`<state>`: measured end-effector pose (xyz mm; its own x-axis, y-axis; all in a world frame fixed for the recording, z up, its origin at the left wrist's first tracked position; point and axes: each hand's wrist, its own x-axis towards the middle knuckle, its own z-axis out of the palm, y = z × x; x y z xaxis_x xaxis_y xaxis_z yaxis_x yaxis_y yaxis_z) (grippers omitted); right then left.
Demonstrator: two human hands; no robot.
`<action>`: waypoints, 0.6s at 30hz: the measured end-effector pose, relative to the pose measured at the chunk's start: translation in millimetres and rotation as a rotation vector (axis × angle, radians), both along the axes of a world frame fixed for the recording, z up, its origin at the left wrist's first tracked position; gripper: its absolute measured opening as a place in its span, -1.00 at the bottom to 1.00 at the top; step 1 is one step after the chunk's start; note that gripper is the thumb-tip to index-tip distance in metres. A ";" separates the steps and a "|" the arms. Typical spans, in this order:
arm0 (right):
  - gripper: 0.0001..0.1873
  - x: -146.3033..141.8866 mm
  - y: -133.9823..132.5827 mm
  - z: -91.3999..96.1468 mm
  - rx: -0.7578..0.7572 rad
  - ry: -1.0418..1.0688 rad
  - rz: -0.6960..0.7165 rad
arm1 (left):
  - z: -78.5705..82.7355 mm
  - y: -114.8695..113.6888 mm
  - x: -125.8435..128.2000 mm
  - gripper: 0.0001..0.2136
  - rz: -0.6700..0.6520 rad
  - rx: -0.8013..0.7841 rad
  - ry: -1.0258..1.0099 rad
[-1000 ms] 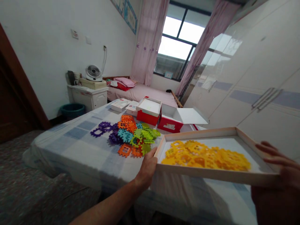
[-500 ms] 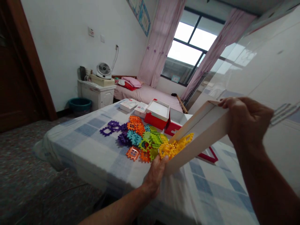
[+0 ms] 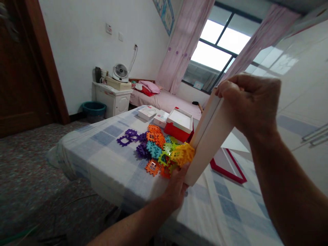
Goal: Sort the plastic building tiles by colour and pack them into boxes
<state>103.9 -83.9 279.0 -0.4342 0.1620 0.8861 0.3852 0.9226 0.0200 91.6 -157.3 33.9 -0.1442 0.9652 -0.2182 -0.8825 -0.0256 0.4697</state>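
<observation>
A white cardboard box [image 3: 210, 145] stands steeply tilted over the table, its open side facing left. My right hand [image 3: 252, 102] grips its raised upper end. Down at the lower corner, my left hand [image 3: 178, 186] has its fingers on the box, close to the yellow pieces. Yellow plastic building pieces [image 3: 183, 153] lie at the box's lower edge, on top of the heap. Green pieces [image 3: 166, 155], turquoise pieces [image 3: 153, 149], orange pieces [image 3: 156, 135] and purple pieces [image 3: 142, 150] make up the rest of the pile on the checked cloth.
A red and white box [image 3: 179, 126] and two small white boxes [image 3: 147, 112] stand behind the pile. A red-edged lid or tray [image 3: 228, 174] lies at the right on the tablecloth [image 3: 102, 164]. A teal bucket [image 3: 94, 109] is on the floor.
My right hand has raised its end of the box and moved left, making the box steeper. The yellow pieces have slid out of it onto the pile.
</observation>
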 end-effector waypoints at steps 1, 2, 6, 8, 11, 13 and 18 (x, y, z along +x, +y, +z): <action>-0.78 -1.2 -1.7 -0.5 -0.001 -0.023 0.004 | -1.4 1.4 0.6 -0.70 0.001 -0.005 -0.019; -0.79 -2.1 -3.4 -1.2 -0.011 -0.056 0.007 | -3.1 2.6 1.4 -0.68 -0.011 -0.016 -0.045; -0.81 -2.4 -11.5 -1.0 -0.024 -0.057 0.001 | -7.1 5.6 3.1 -0.59 -0.099 0.019 -0.127; -0.81 -2.0 -14.3 0.5 0.016 -0.006 0.013 | -7.3 6.4 1.8 -0.59 -0.071 0.094 -0.140; -0.80 -1.0 -11.3 -0.8 0.022 -0.077 0.017 | -8.5 8.3 1.6 -0.63 -0.033 0.059 -0.146; -0.81 1.4 -8.9 -3.3 -0.016 -0.134 -0.001 | -8.9 10.3 4.2 -0.66 -0.061 -0.030 -0.154; -0.81 9.5 -26.1 -1.6 0.068 -0.051 -0.023 | 2.0 16.1 12.7 -0.83 0.001 -0.110 -0.316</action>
